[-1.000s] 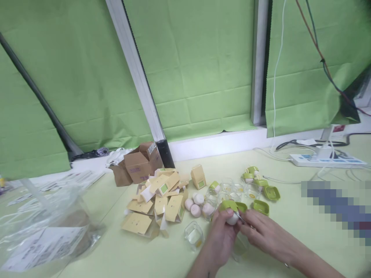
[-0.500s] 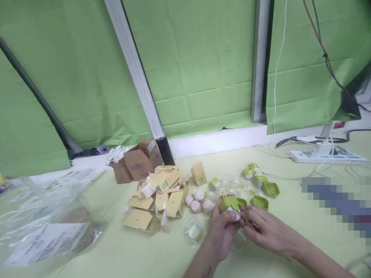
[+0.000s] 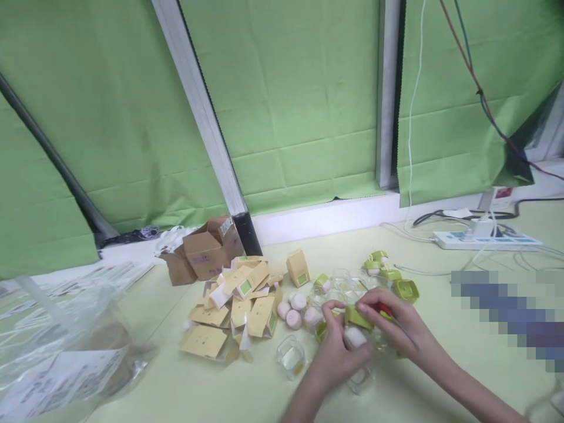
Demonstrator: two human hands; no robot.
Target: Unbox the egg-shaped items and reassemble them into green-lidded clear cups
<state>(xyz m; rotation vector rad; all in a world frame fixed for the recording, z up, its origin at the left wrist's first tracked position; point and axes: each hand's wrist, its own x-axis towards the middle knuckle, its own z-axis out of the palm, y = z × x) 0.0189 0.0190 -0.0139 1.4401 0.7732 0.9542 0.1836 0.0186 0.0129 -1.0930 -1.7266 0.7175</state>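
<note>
My left hand [image 3: 330,358] is closed around a small white rounded piece [image 3: 354,338] topped by a green cap [image 3: 358,318]. My right hand [image 3: 399,323] is closed, its fingertips at the cap's right edge. Tucked in the same hand is a thin metal tool with a red part [image 3: 384,308]; its exact kind is unclear. Just left of my left hand a clear plastic case [image 3: 291,356] rests on the table. Beyond it lie several pale pink rounded pieces [image 3: 294,318]. A green square tray [image 3: 406,290] sits behind my right hand.
Folded yellow cartons [image 3: 259,314] are heaped left of centre, with one upright carton [image 3: 298,268] beside them. Behind stands an open brown box [image 3: 207,252]. A clear plastic bag [image 3: 88,352] lies at left. A white power strip [image 3: 484,239] with cables is at right.
My right hand has turned and shifted up, and the thin tool now points back along the palm. The green cap sits tilted on the white piece. The view has shifted slightly.
</note>
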